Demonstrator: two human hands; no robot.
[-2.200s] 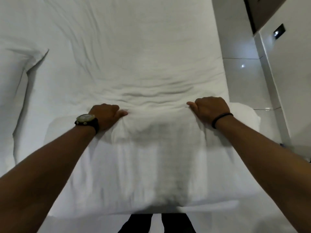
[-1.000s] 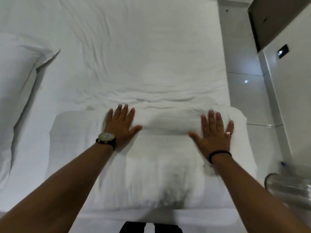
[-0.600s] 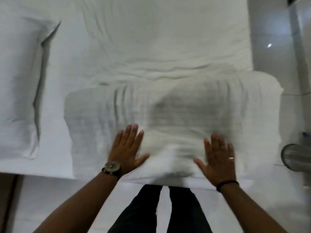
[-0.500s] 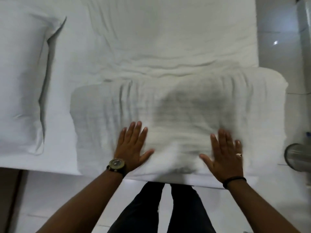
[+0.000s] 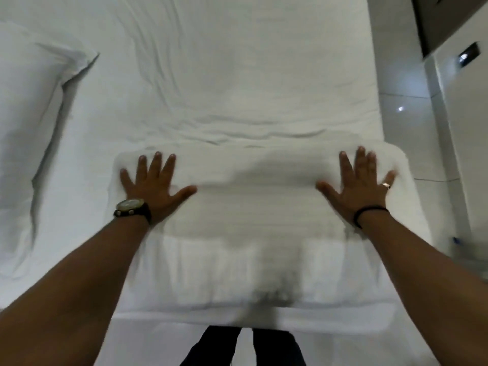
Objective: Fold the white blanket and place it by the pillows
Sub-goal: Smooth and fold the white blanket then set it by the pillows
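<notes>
The white blanket lies folded into a thick rectangle on the near edge of the bed, its right end reaching the bed's right side. My left hand, with a watch on the wrist, rests flat with spread fingers on the blanket's far left corner. My right hand, wearing a ring and a black wristband, lies flat with spread fingers near the far right corner. Neither hand grips the fabric. A white pillow lies at the left of the bed, apart from the blanket.
The bed is covered by a wrinkled white sheet beyond the blanket. Glossy floor tiles and a white wall with a dark panel run along the right. My dark trouser legs stand against the bed's near edge.
Both hands have slid from the blanket's near middle outward and away from me to its far corners, staying flat. The camera view has tilted up, showing more of the bed.
</notes>
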